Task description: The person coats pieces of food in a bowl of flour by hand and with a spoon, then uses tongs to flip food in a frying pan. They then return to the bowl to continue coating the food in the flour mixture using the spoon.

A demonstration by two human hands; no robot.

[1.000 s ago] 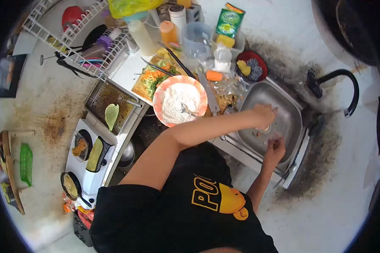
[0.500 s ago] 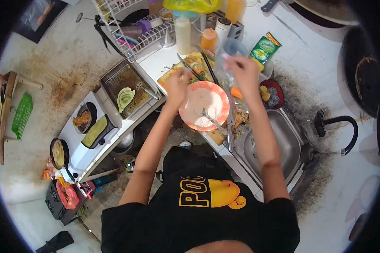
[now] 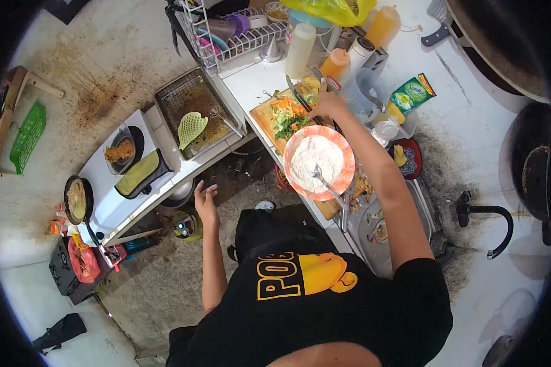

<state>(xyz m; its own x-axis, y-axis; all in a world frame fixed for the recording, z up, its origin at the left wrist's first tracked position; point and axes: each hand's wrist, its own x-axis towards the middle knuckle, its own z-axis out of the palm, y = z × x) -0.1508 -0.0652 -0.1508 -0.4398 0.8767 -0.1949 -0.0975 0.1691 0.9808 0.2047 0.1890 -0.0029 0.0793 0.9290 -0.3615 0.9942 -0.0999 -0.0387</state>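
My right hand is over the wooden cutting board, its fingers closed around dark tongs. Chopped vegetables, orange and green, are heaped on the board beside them. Just below this hand is an orange-rimmed bowl of white powder, with a metal spoon leaning in it. My left hand hangs over the floor, left of the bowl; its fingers are spread and it holds nothing.
At right is a metal sink with a black faucet. Bottles and a dish rack line the back. A tray with a green strainer and a stove with pans stand left.
My left hand has moved from beside the bowl down and left. My right hand has left the clear plastic and closed on the tongs. More white powder shows in the bowl.
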